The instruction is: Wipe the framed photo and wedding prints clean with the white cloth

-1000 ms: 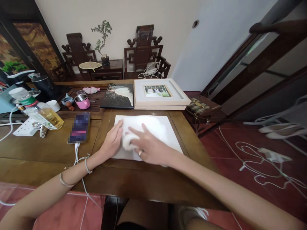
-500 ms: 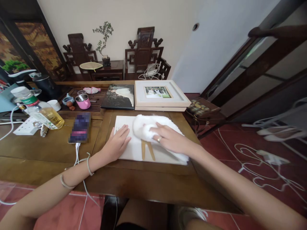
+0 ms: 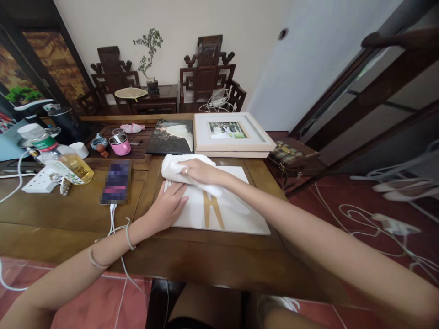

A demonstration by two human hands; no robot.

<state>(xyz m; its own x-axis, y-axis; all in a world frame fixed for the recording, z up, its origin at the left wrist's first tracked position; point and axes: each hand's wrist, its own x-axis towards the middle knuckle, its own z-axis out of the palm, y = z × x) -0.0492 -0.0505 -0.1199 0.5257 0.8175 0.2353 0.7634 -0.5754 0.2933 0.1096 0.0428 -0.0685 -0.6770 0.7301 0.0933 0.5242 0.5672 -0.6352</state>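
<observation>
The right hand point(image 3: 196, 171), fingers clutching a cloth point(image 3: 171, 168) at eleven o'clock on the board point(image 3: 245, 214), risked skidding it if the left hand point(image 3: 168, 205), fingers flat, slipped.

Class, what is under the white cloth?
A white board bearing a two-pronged tan shape. Whatever the white cloth and right hand cover on it cannot be seen.

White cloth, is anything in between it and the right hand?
Nothing visible: the right hand is on the white cloth. The left hand rests on the white board, close to the cloth's near edge, but not between them.
</observation>
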